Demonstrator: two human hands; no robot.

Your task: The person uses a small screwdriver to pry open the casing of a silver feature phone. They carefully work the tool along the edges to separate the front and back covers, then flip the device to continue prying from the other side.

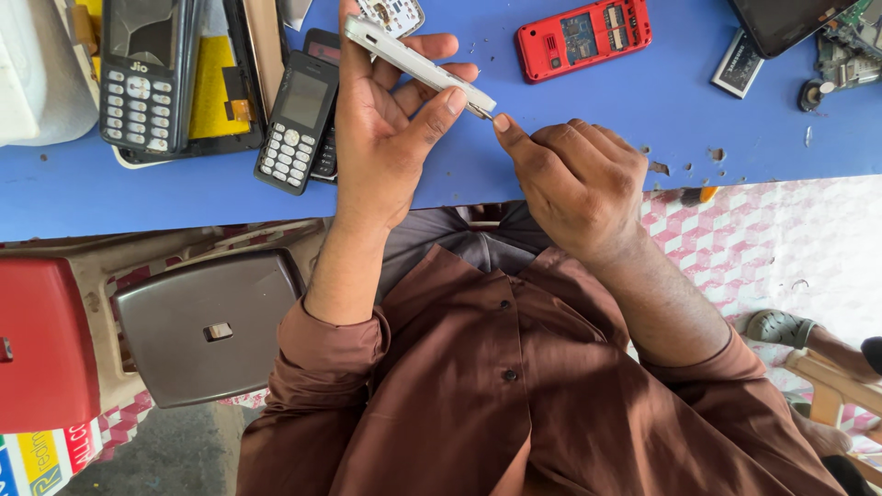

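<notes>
Grip, left hand [386, 138]: closed round the white phone [418, 64], thumb pressed on its near edge, fingers wrapped behind it; the phone is held up off the blue table [588, 129].
Grip, right hand [574, 179]: thumb and forefinger pinched together on a small metal tool [481, 112], whose tip meets the lower end of the white phone. What kind of tool it is cannot be told.
Item: white phone, slim bar shape, seen edge-on.
Position: above the blue table, near its front edge, just right of the black keypad phone [296, 119].
Long axis: runs diagonally, upper end toward the far left of the table, lower end toward the right hand.
Facing: one narrow side turned to the camera; which way the screen faces cannot be told.
Handling, judged: light and stiff, smooth plastic shell likely slippery; thin case probably prone to cracking under levering. Best held across the long side edges at mid-length, leaving the lower end free.
Nearby on the table: red phone [583, 37] lying open-backed, well to the right; larger black keypad phone [147, 73] to the far left; a loose battery [738, 62] far right.
</notes>
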